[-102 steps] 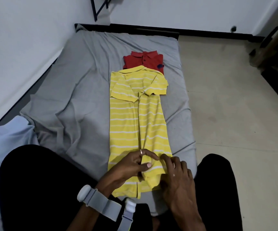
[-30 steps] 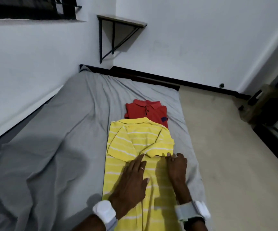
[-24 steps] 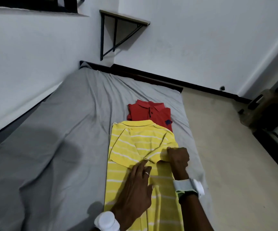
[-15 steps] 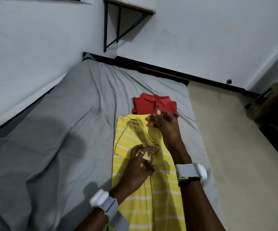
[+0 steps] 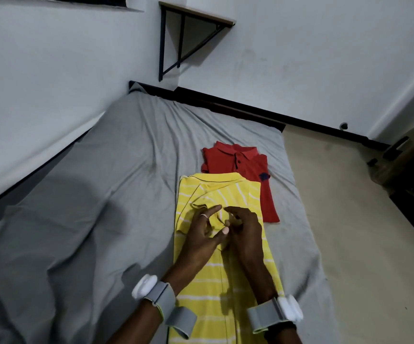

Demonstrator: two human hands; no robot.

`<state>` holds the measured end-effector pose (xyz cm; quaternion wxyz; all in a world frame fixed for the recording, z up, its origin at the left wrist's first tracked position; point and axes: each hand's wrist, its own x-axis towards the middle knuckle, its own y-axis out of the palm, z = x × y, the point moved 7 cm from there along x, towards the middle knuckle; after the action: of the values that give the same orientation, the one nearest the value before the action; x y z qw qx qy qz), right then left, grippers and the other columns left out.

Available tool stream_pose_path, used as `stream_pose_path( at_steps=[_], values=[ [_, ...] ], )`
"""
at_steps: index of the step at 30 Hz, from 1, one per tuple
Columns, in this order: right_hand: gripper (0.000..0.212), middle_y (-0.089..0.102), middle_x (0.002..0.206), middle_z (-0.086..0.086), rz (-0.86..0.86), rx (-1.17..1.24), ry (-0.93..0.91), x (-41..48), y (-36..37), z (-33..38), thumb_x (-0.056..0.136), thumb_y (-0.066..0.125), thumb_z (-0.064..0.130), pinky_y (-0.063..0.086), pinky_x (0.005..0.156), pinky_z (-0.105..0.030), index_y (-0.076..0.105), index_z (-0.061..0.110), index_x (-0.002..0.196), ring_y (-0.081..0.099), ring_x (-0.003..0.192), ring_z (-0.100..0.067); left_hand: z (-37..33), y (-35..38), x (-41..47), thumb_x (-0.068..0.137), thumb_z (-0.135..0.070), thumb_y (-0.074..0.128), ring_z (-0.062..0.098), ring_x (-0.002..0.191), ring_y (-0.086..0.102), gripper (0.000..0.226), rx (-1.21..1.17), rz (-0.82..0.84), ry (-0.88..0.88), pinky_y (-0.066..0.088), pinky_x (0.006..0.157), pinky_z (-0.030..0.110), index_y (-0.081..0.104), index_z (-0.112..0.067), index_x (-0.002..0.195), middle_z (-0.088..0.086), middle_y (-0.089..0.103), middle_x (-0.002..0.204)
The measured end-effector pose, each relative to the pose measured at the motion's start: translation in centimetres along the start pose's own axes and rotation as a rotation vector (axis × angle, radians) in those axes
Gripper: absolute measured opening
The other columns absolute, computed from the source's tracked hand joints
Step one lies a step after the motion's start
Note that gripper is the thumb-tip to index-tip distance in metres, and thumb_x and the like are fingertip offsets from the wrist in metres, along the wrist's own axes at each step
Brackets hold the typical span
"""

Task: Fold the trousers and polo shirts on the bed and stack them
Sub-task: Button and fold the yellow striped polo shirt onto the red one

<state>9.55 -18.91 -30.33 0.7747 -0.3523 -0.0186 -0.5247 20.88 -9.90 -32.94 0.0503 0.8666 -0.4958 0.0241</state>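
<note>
A yellow striped polo shirt (image 5: 216, 281) lies lengthwise on the grey bed (image 5: 116, 194), folded into a narrow strip with its collar at the far end. My left hand (image 5: 204, 232) and my right hand (image 5: 244, 234) meet over its chest, both pinching the bunched sleeve fabric there. A folded red polo shirt (image 5: 245, 175) lies just beyond the yellow one, its near left part under the yellow collar. No trousers are in view.
The bed's right edge (image 5: 307, 234) drops to a beige floor (image 5: 355, 219). White walls close the left and far sides, with a bracket shelf (image 5: 196, 18) in the corner. Dark furniture (image 5: 409, 167) stands at the far right.
My hands went from the shirt's hem up to its chest. My right hand reached to the collar, then came back beside my left, and both now pinch the sleeve fabric.
</note>
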Motion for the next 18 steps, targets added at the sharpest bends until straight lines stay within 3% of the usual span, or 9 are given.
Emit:
stream_pose_path(
  at_steps=[3,5,9,12,14,15,16,18],
  values=[
    [0.033,0.065,0.107,0.008,-0.067,-0.008,0.021,-1.2,0.5,0.0,0.089,0.072,0.003,0.048,0.081,-0.016,0.071,0.023,0.115,0.061,0.102,-0.007,-0.7,-0.1,-0.3,0.094,-0.018,0.077,0.002,0.131,0.052,0.057,0.026,-0.037,0.085,0.049,0.098,0.014,0.057,-0.043,0.141,-0.024,0.034,0.150],
    [0.032,0.069,0.106,0.009,-0.047,0.055,0.044,-2.0,1.1,0.0,0.092,0.063,0.007,0.054,0.081,-0.025,0.071,0.023,0.118,0.066,0.097,-0.009,-0.9,-0.5,-0.4,0.093,-0.020,0.078,0.003,0.137,0.046,0.058,0.160,-0.066,0.164,0.045,0.101,0.013,0.056,-0.043,0.142,-0.024,0.031,0.154],
    [0.061,0.069,0.094,-0.003,0.004,0.163,0.096,-0.3,-0.4,0.0,0.080,0.046,-0.016,0.056,0.068,-0.032,0.069,0.024,0.118,0.070,0.077,-0.023,-0.5,-0.3,-0.7,0.087,-0.014,0.082,0.005,0.147,0.031,0.071,0.369,-0.121,0.233,0.039,0.110,0.020,0.053,-0.035,0.148,-0.014,0.030,0.159],
    [0.070,0.063,0.110,0.001,0.054,-0.075,-0.102,4.8,-1.3,2.1,0.075,0.058,-0.020,0.051,0.067,-0.024,0.066,0.026,0.128,0.063,0.071,-0.014,-0.5,0.3,-1.0,0.083,-0.006,0.082,0.005,0.152,0.026,0.076,0.483,-0.102,0.288,0.041,0.113,0.024,0.051,-0.028,0.149,-0.014,0.026,0.161],
    [0.084,0.058,0.131,0.007,0.277,-0.192,-0.246,8.0,0.7,4.2,0.069,0.069,-0.016,0.043,0.068,-0.007,0.059,0.025,0.142,0.056,0.076,-0.001,-0.8,0.2,-1.0,0.083,0.001,0.078,0.003,0.151,0.029,0.074,0.453,-0.064,0.301,0.049,0.107,0.028,0.051,-0.025,0.147,-0.016,0.023,0.162],
    [0.093,0.057,0.135,0.008,0.437,-0.230,-0.270,9.2,2.3,4.5,0.066,0.069,-0.017,0.043,0.066,-0.006,0.055,0.025,0.148,0.056,0.077,0.002,-0.9,0.2,-1.0,0.083,0.005,0.077,0.004,0.149,0.032,0.074,0.459,-0.056,0.307,0.053,0.101,0.030,0.051,-0.025,0.146,-0.017,0.023,0.162],
    [0.097,0.059,0.135,0.006,0.586,-0.281,-0.257,10.0,3.9,4.3,0.065,0.066,-0.019,0.047,0.064,-0.009,0.052,0.026,0.150,0.059,0.077,-0.002,-0.9,0.1,-1.0,0.082,0.008,0.076,0.004,0.147,0.036,0.076,0.475,-0.047,0.311,0.056,0.095,0.031,0.052,-0.026,0.145,-0.018,0.023,0.161],
    [0.093,0.066,0.129,-0.005,0.802,-0.416,-0.200,10.6,6.3,2.8,0.067,0.065,-0.020,0.056,0.062,-0.030,0.058,0.029,0.146,0.068,0.084,-0.018,-0.6,0.2,-1.0,0.080,0.010,0.077,0.003,0.143,0.039,0.078,0.490,-0.024,0.312,0.059,0.086,0.031,0.052,-0.027,0.143,-0.020,0.024,0.160]
  ],
)
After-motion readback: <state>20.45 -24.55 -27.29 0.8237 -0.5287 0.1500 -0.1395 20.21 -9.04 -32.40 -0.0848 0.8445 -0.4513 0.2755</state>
